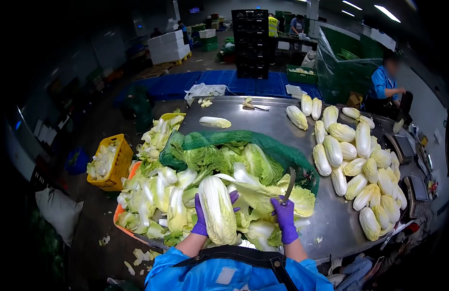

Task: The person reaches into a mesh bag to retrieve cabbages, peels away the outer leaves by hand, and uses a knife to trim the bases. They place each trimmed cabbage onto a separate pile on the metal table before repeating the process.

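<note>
My left hand (200,219), in a purple glove, is wrapped round a pale napa cabbage (217,208) close to my body. In my purple-gloved right hand (284,216) is a knife (290,183), its curved blade pointing up and away from me. Under and between my hands lie loose outer leaves (177,206), some spilling toward the orange-rimmed container (119,213) on the left. Just beyond them, a green mesh bag (268,140) lies with leafy green cabbages (256,162) in its opening.
Many trimmed cabbages (348,150) are heaped on the right of the metal table (268,114). Another knife (258,107) and one cabbage (215,122) lie toward the back. A yellow crate (120,162) of leaves stands left. Scales (414,189) and a co-worker (385,85) are at right.
</note>
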Available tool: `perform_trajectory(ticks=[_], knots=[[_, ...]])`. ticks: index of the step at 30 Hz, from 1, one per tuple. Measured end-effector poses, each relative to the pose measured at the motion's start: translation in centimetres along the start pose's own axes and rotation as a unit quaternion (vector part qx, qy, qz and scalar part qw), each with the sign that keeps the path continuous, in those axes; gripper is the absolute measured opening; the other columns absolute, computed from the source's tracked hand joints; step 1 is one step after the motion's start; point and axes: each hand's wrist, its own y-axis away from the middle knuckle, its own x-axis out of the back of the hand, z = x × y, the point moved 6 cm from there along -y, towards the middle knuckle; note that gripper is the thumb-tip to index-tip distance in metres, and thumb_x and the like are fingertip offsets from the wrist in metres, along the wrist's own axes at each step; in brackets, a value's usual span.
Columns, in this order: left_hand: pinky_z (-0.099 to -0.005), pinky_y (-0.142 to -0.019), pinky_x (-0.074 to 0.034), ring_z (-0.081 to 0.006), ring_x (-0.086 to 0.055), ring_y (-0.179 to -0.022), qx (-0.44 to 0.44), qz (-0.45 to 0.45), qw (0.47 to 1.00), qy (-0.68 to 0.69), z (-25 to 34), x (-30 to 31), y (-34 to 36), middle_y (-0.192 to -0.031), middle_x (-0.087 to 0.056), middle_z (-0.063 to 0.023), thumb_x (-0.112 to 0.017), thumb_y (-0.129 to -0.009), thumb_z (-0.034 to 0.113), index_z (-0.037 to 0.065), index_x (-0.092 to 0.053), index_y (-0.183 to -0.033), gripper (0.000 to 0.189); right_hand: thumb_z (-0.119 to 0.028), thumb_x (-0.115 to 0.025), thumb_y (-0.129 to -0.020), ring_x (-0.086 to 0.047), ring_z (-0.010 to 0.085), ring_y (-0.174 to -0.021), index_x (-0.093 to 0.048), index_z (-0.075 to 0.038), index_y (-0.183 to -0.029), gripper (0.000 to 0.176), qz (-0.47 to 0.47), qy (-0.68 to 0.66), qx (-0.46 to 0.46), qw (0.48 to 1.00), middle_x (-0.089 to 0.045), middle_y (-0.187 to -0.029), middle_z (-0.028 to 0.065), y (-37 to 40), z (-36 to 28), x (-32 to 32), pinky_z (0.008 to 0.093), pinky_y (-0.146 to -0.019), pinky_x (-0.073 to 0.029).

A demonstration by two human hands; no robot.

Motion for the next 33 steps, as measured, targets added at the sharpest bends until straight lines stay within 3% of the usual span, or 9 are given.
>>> perform_trajectory(ticks=[5,7,9,11,13,19,21,25,33], knots=[[-0.0558,-0.1,-0.026,-0.0351,-0.032,-0.126,0.006,-0.07,0.985,0.155,0.1,-2.1,0.3,-0.141,-0.024,-0.0191,-0.037,-0.069,0.079,0.007,-0.021,-0.139,0.101,-0.023,-0.072,-0.073,-0.049,0.013,-0.043,-0.057,0.003,-0.097,0.038,0.032,0.13,-0.02,0.991,-0.056,-0.064,0.005,-6.0,8.0,2.8,0.0277,-0.044,-0.041],[-0.0537,-0.101,-0.028,-0.0355,-0.036,-0.123,-0.073,-0.081,0.991,0.077,1.5,-2.2,-0.4,-0.141,-0.026,-0.0183,-0.041,-0.071,0.075,0.008,-0.022,-0.138,0.097,-0.029,-0.071,-0.071,-0.059,0.0219,-0.067,-0.054,-0.003,-0.114,0.054,0.026,0.31,0.12,0.943,-0.064,-0.088,0.0123,-4.0,6.4,2.5,0.0312,-0.064,-0.047],[-0.0501,-0.102,-0.028,-0.0345,-0.036,-0.122,-0.117,-0.043,0.992,0.008,2.6,-2.4,-1.3,-0.139,-0.029,-0.0185,-0.043,-0.071,0.073,0.007,-0.024,-0.137,0.096,-0.028,-0.07,-0.072,-0.06,0.0195,-0.071,-0.045,-0.008,-0.127,0.064,0.022,0.252,0.269,0.929,-0.062,-0.106,0.0106,-0.9,2.6,0.5,0.0278,-0.066,-0.047],[-0.0434,-0.103,-0.029,-0.0318,-0.041,-0.118,-0.165,-0.003,0.984,-0.072,3.3,-1.8,-1.1,-0.132,-0.04,-0.016,-0.049,-0.077,0.057,0.006,-0.031,-0.134,0.078,-0.025,-0.07,-0.074,-0.057,0.0125,-0.066,-0.037,-0.012,-0.134,0.07,-0.169,0.049,0.114,0.978,-0.056,-0.121,0.008,1.8,0.8,-2.2,0.023,-0.061,-0.047],[-0.0445,-0.104,-0.026,-0.0319,-0.037,-0.122,-0.208,0.14,0.966,-0.067,3.4,0.0,-0.9,-0.136,-0.036,-0.0151,-0.047,-0.083,0.048,0.006,-0.023,-0.137,0.073,-0.013,-0.071,-0.072,-0.047,0.0014,-0.056,-0.038,-0.008,-0.133,0.069,-0.311,-0.031,-0.012,0.95,-0.062,-0.102,0.0021,5.5,-1.5,-4.5,0.0171,-0.048,-0.04],[-0.0443,-0.108,-0.021,-0.0275,-0.035,-0.124,-0.229,0.017,0.956,-0.184,3.2,0.5,-0.8,-0.134,-0.039,-0.0121,-0.056,-0.083,0.035,0.008,-0.033,-0.133,0.062,-0.008,-0.076,-0.067,-0.049,0.0023,-0.062,-0.04,-0.005,-0.131,0.073,-0.254,-0.081,-0.023,0.963,-0.059,-0.087,-0.0014,5.4,1.4,-5.2,0.0179,-0.053,-0.042],[-0.0458,-0.105,-0.027,-0.029,-0.039,-0.122,-0.102,0.022,0.991,-0.084,2.0,3.5,-1.4,-0.132,-0.042,-0.0119,-0.061,-0.079,0.041,0.008,-0.034,-0.133,0.069,-0.011,-0.077,-0.068,-0.051,0.0048,-0.071,-0.04,-0.005,-0.131,0.074,-0.254,0.008,-0.023,0.967,-0.06,-0.088,-0.0007,6.1,0.7,-5.2,0.0212,-0.062,-0.045],[-0.0461,-0.103,-0.031,-0.0306,-0.044,-0.116,-0.137,0.108,0.984,0.023,1.3,3.9,-2.1,-0.127,-0.046,-0.0127,-0.064,-0.077,0.041,0.006,-0.038,-0.13,0.069,-0.017,-0.076,-0.07,-0.051,0.0067,-0.078,-0.038,-0.006,-0.133,0.075,-0.227,0.054,0.185,0.954,-0.062,-0.097,0.005,6.4,-0.7,-5.7,0.0235,-0.069,-0.045],[-0.0463,-0.103,-0.029,-0.0308,-0.039,-0.12,-0.273,0.205,0.934,-0.102,4.7,2.9,-0.8,-0.133,-0.04,-0.0109,-0.047,-0.083,0.054,0.009,-0.036,-0.132,0.067,-0.017,-0.069,-0.074,-0.045,0.0044,-0.062,-0.048,-0.015,-0.128,0.058,-0.187,0.186,0.165,0.95,-0.057,-0.068,-0.0003,3.8,-0.3,-1.7,0.0203,-0.06,-0.042]])
